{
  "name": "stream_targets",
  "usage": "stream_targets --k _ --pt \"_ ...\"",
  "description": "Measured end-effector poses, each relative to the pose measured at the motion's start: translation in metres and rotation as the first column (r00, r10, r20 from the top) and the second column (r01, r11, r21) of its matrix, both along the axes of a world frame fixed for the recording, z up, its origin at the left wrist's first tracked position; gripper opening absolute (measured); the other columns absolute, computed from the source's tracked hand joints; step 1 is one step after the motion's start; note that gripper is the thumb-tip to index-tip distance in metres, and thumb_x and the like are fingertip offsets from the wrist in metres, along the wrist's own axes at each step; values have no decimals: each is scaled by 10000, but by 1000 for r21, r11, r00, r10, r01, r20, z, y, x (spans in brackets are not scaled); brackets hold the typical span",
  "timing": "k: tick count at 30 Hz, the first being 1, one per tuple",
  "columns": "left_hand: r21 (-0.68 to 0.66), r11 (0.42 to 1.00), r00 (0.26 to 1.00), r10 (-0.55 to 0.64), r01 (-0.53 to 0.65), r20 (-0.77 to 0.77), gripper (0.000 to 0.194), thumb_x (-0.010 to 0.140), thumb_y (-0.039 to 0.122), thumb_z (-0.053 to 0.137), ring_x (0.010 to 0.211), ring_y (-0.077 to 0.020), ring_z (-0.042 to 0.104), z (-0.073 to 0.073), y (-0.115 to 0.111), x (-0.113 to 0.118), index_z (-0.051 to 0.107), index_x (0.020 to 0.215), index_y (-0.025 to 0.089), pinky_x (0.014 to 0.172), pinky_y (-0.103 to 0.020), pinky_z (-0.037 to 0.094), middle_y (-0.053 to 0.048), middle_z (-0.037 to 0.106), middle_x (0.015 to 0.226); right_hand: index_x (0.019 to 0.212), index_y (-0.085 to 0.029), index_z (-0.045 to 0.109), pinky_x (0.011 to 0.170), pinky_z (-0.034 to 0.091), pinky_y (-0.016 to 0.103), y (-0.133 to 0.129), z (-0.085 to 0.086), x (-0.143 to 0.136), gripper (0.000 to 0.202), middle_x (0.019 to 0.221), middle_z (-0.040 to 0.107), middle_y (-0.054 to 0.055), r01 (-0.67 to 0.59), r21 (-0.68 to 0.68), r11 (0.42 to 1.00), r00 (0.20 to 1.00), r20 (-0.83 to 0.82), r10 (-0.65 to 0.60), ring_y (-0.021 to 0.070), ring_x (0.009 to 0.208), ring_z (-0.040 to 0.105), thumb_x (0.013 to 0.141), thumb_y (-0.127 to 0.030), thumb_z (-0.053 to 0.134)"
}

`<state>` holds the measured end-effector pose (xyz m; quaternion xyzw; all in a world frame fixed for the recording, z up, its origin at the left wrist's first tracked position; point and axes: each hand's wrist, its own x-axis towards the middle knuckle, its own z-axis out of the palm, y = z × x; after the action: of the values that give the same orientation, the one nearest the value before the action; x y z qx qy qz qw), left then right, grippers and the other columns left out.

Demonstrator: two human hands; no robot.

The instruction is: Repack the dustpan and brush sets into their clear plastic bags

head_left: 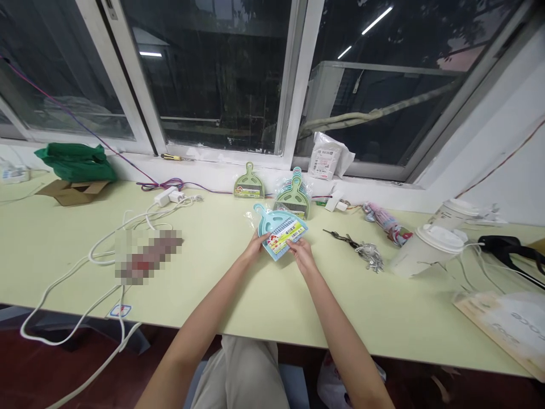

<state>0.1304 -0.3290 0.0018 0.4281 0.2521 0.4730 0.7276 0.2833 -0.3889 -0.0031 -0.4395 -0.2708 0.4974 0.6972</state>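
Between my two hands is a light-blue mini dustpan set [279, 228] in clear plastic, with a printed yellow-and-white label facing me. My left hand [255, 245] grips its left edge, and my right hand [302, 253] pinches its lower right side, thumb on the label. It is tilted, handle pointing up and left, just above the table. Behind it stands a stack of green and blue dustpan sets [293, 196] in wrappers. A single green dustpan set [249, 183] leans against the wall to the left of the stack.
On the pale table [204, 284], white cables [100, 250] and a blurred-out item lie left. A green bag [76, 161] rests on a cardboard box [72, 192]. Rightward are keys [368, 255], paper cups [428, 250] and a flat package [506, 324]. A white parcel [326, 159] leans by the window.
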Motion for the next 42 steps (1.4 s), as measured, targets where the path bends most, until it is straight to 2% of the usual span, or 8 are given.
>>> stream_targets --k 6,13,21,23,26,29,37,42 --pt "-99 974 973 -214 205 -91 516 713 394 758 1169 -335 582 -3 -12 15 613 1151 166 1058 -516 399 -141 659 1204 874 -180 652 600 545 242 1 2 4 402 873 728 29 162 54 985 987 -28 -160 173 779 677 518 -255 826" --pt "25 997 994 -75 73 75 527 681 265 794 1251 -345 510 5 -15 14 604 1166 185 1073 -541 368 -122 637 1244 784 -190 593 501 511 228 -1 4 0 393 767 700 15 69 -33 997 997 -19 -70 171 681 666 477 -171 837" --pt "-15 967 967 -254 254 4 617 654 259 826 1239 -321 526 -5 -20 19 568 1214 231 1098 -516 344 -97 614 1284 825 -182 590 552 500 192 -3 6 2 367 797 711 3 191 5 982 981 -29 -191 143 730 656 532 -195 810" --pt "2 973 972 -229 229 50 606 673 317 813 1232 -315 534 -4 -20 23 566 1216 210 1096 -500 354 -106 611 1284 825 -177 595 560 498 193 -2 7 2 361 811 716 9 201 5 980 979 -18 -201 145 744 657 538 -207 812" --pt "19 996 989 -91 89 120 599 708 389 776 1206 -316 553 0 -19 23 551 1229 195 1066 -514 382 -112 629 1249 817 -172 616 548 509 209 -1 7 1 378 810 721 19 153 -27 988 988 7 -153 159 731 666 508 -215 830" --pt "53 998 995 -48 44 90 660 678 336 804 1204 -317 553 1 -19 20 525 1262 205 1059 -529 378 -109 629 1245 828 -179 642 556 534 228 0 7 2 384 808 725 18 94 -39 995 995 23 -93 166 725 676 502 -223 839" --pt "-1 946 946 -323 324 36 550 714 354 779 1175 -309 575 -8 -27 25 587 1213 224 1052 -491 407 -111 636 1235 836 -177 642 638 564 271 -4 10 9 437 823 732 26 203 28 979 979 -8 -203 186 760 686 466 -255 860" --pt "36 999 992 -31 27 119 637 708 364 782 1247 -304 519 -6 -26 29 526 1272 217 1082 -481 372 -95 614 1276 816 -188 640 635 576 295 -5 17 3 446 814 737 29 138 -2 990 990 17 -138 216 778 698 440 -263 869"
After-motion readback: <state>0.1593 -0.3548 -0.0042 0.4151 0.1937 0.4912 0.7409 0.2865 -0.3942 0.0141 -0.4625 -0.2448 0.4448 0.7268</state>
